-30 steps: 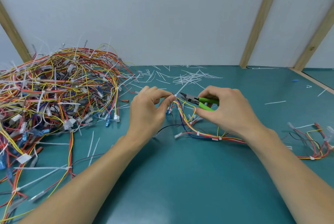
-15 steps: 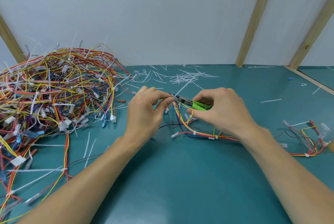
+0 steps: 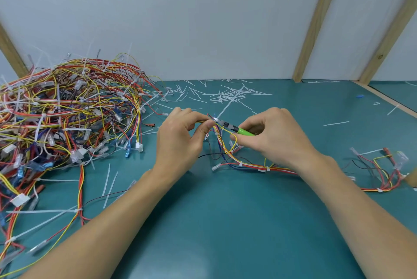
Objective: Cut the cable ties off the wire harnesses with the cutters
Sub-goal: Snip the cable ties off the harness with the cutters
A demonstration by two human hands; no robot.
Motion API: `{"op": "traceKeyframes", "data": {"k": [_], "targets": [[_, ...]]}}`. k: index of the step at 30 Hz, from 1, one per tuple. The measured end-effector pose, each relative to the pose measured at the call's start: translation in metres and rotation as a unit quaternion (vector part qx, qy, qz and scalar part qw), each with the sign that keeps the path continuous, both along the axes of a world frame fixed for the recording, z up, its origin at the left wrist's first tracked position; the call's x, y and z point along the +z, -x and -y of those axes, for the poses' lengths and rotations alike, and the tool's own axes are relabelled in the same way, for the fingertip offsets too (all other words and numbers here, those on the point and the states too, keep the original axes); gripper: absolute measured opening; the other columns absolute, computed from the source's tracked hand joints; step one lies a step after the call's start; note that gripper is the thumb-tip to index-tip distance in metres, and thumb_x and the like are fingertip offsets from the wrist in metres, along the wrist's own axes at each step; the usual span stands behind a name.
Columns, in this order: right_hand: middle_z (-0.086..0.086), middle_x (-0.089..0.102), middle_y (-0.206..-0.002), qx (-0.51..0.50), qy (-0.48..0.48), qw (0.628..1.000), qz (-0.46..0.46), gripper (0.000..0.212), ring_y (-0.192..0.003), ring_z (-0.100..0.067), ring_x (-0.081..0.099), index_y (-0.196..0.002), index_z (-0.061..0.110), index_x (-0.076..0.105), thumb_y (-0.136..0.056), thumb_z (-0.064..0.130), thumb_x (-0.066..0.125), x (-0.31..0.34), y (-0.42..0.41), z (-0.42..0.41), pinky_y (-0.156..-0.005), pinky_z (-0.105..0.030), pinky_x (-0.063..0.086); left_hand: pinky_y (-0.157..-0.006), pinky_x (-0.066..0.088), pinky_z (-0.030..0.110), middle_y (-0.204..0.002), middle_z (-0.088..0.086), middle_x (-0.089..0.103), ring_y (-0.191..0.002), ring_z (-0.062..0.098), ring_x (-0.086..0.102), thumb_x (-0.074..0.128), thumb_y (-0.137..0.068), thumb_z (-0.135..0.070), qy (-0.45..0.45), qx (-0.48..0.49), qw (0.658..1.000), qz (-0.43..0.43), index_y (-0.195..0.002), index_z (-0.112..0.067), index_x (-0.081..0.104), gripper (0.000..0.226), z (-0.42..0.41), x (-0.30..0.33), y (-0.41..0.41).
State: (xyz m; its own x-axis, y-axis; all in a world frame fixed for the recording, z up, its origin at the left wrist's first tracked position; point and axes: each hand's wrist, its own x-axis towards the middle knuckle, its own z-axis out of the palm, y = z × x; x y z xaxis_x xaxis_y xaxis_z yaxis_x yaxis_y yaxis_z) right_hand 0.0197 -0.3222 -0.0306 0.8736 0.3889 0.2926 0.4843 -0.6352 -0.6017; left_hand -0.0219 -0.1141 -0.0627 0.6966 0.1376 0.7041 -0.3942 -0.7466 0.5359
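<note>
My left hand (image 3: 180,141) pinches the upper end of a wire harness (image 3: 232,157) of red, yellow, orange and blue wires at the table's middle. My right hand (image 3: 275,136) grips the green-handled cutters (image 3: 239,129); their dark jaws point left and sit against a white cable tie (image 3: 216,119) just beside my left thumb. The harness runs from my fingers down and to the right, under my right wrist, with several white ties along it. Whether the jaws have closed on the tie I cannot tell.
A big tangled heap of harnesses (image 3: 67,116) fills the left of the teal table (image 3: 225,222). Cut white tie pieces (image 3: 230,95) litter the back. Another harness (image 3: 383,170) lies at the right. Wooden posts (image 3: 316,30) stand against the white wall.
The cutters' jaws have moved left from a gap beside the harness right up to the tie at my left thumb. My right hand followed; my left hand stayed on the harness.
</note>
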Motion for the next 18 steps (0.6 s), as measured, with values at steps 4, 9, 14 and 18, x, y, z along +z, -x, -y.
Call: {"op": "traceKeyframes", "data": {"k": [4, 9, 14, 18], "targets": [[0.011, 0.073, -0.064, -0.003, 0.007, 1.000, 0.003, 0.010, -0.065, -0.017, 0.064, -0.075, 0.029, 0.081, -0.080, 0.037, 0.078, 0.0013, 0.0007, -0.0005, -0.066, -0.037, 0.056, -0.064, 0.038, 0.032, -0.070, -0.004, 0.061, -0.072, 0.018, 0.045, 0.074, -0.090, -0.024, 0.000, 0.000, 1.000, -0.001, -0.084, -0.017, 0.076, 0.009, 0.0012, 0.0008, 0.0015], [0.012, 0.073, -0.064, -0.011, 0.008, 1.000, 0.010, 0.009, -0.064, -0.016, 0.063, -0.075, 0.030, 0.081, -0.080, 0.036, 0.077, 0.0023, 0.0025, -0.0014, -0.064, -0.035, 0.055, -0.065, 0.036, 0.024, -0.071, -0.008, 0.061, -0.072, 0.016, 0.044, 0.073, -0.091, -0.024, -0.001, 0.000, 1.000, 0.006, -0.084, -0.018, 0.076, 0.009, 0.0006, 0.0012, 0.0015], [0.013, 0.073, -0.064, -0.016, 0.011, 1.000, 0.010, 0.008, -0.066, -0.015, 0.067, -0.074, 0.031, 0.081, -0.078, 0.036, 0.077, 0.0025, 0.0020, -0.0017, -0.066, -0.036, 0.057, -0.066, 0.033, 0.017, -0.072, -0.010, 0.060, -0.073, 0.015, 0.043, 0.072, -0.091, -0.025, 0.003, -0.009, 1.000, 0.011, -0.085, -0.018, 0.076, 0.010, -0.0002, 0.0007, -0.0001], [0.016, 0.069, -0.059, -0.034, -0.039, 0.998, 0.023, 0.013, -0.059, -0.008, 0.065, -0.070, 0.030, 0.077, -0.079, 0.040, 0.078, -0.0005, -0.0008, -0.0024, -0.062, -0.032, 0.054, -0.065, 0.036, 0.024, -0.072, -0.014, 0.059, -0.073, 0.018, 0.045, 0.072, -0.091, -0.024, 0.010, -0.005, 1.000, 0.016, -0.086, -0.017, 0.076, 0.010, -0.0016, -0.0002, -0.0018]]}}
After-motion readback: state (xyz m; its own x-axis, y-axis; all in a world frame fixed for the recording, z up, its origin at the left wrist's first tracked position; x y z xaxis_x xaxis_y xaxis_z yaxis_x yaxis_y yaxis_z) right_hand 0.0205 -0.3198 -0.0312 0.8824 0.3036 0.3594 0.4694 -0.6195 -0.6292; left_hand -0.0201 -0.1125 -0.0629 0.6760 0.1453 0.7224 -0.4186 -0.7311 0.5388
